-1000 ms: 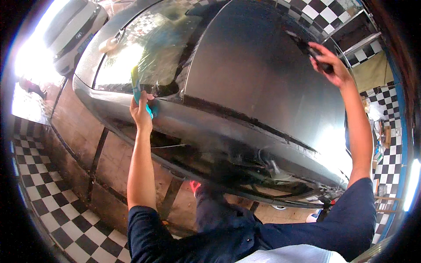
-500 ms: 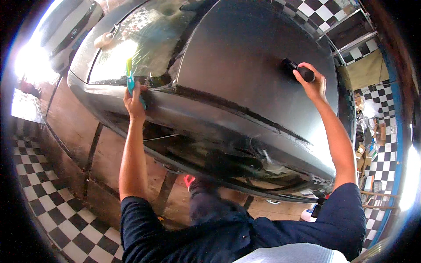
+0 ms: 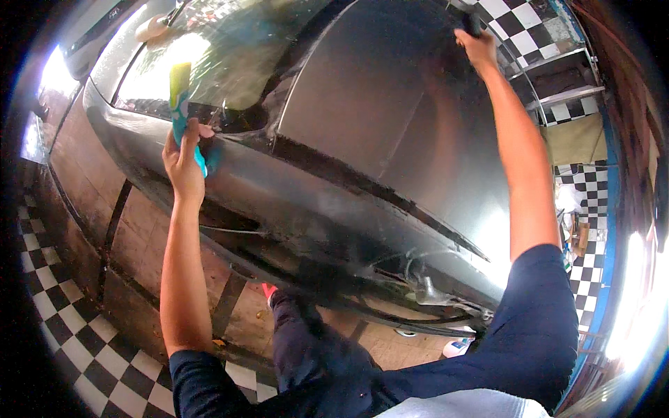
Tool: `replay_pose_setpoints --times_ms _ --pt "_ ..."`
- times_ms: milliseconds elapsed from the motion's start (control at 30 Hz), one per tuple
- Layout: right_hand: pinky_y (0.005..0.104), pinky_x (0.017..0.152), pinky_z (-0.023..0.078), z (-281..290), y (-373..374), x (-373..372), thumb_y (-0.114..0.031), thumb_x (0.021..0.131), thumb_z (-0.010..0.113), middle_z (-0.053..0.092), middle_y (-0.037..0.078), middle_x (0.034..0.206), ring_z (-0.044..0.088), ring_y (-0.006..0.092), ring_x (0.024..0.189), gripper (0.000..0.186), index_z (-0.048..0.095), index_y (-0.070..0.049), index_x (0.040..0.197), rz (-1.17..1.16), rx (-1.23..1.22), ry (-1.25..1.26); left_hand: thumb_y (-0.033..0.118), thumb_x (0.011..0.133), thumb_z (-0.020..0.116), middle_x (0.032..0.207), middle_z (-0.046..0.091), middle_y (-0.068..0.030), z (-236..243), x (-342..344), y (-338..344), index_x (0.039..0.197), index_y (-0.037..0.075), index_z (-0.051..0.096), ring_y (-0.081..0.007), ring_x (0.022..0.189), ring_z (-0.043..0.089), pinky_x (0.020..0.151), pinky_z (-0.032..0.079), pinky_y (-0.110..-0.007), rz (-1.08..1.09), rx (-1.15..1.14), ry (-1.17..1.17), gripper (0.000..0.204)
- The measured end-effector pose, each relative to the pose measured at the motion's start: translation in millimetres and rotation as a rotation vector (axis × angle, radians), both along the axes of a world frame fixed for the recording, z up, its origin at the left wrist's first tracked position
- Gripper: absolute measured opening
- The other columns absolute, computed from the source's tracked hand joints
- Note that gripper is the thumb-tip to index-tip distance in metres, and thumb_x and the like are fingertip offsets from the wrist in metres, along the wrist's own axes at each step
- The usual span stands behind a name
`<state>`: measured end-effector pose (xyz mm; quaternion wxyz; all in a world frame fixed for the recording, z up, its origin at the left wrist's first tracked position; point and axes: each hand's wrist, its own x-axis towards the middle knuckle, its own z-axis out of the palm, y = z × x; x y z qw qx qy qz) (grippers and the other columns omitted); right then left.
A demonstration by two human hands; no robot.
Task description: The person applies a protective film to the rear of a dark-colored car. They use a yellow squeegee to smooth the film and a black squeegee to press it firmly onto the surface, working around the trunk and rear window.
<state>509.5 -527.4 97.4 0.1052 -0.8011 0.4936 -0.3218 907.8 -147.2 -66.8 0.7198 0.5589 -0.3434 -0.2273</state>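
Observation:
A dull grey car hood spreads in front of me, the windshield at upper left and the front fender nearer to me. My left hand, above the fender by the windshield's lower corner, is closed around a flat, slim teal and lime-green thing, held upright; its kind is unclear. My right arm stretches to the hood's far edge. There my right hand grips a small black hand tool with a rounded end. Whether the tool touches the hood is unclear.
Black-and-white checkered floor lies at lower left. A beige panel and assorted clutter stand on the right. A white bottle is low by the car's front. A wiper arm with a wrapped end rises over the windshield.
My right hand has moved away from me across the hood to its far edge with the black tool. The left hand has shifted slightly left, turning the teal thing's broad side into view.

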Motion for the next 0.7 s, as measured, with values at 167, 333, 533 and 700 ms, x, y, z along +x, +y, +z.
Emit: replay_pose_setpoints --times_ms 167,333,533,700 --pt "0.0319 0.061 0.045 -28 -66 75 -0.026 0.081 0.067 0.057 0.004 0.064 0.056 0.0153 0.064 0.033 0.064 -0.002 0.103 0.064 -0.121 0.160 0.025 0.092 0.055 0.080 0.063 -0.0039 2 -1 0 0.082 0.003 0.062 -0.0101 0.075 0.049 0.072 0.036 -0.026 0.017 -0.010 0.004 0.025" --pt "0.0339 0.065 0.046 -46 -30 171 -0.017 0.076 0.069 0.061 0.004 0.079 0.057 0.0187 0.072 0.027 0.061 0.002 0.093 0.480 0.164 -0.119 0.025 0.091 0.054 0.080 0.064 -0.0048 -8 9 7 0.082 0.003 0.062 -0.0114 0.074 0.049 0.072 0.036 -0.027 0.059 0.053 0.022 0.025" --pt "0.0303 0.064 0.045 -41 21 258 -0.015 0.077 0.068 0.060 0.001 0.078 0.054 0.0126 0.071 0.024 0.063 -0.002 0.096 0.487 0.229 -0.105 0.022 0.092 0.054 0.079 0.063 -0.0037 2 2 -3 0.084 0.004 0.063 -0.0099 0.076 0.052 0.072 0.037 -0.025 0.018 0.028 0.053 0.022" --pt "0.0257 0.055 0.040 1 -19 139 -0.028 0.074 0.067 0.056 -0.002 0.060 0.052 0.0082 0.058 0.028 0.058 -0.005 0.061 0.429 0.156 -0.291 0.021 0.093 0.054 0.079 0.063 -0.0040 3 -3 -1 0.083 0.003 0.062 -0.0112 0.076 0.055 0.074 0.040 -0.026 -0.009 -0.016 0.127 0.022"
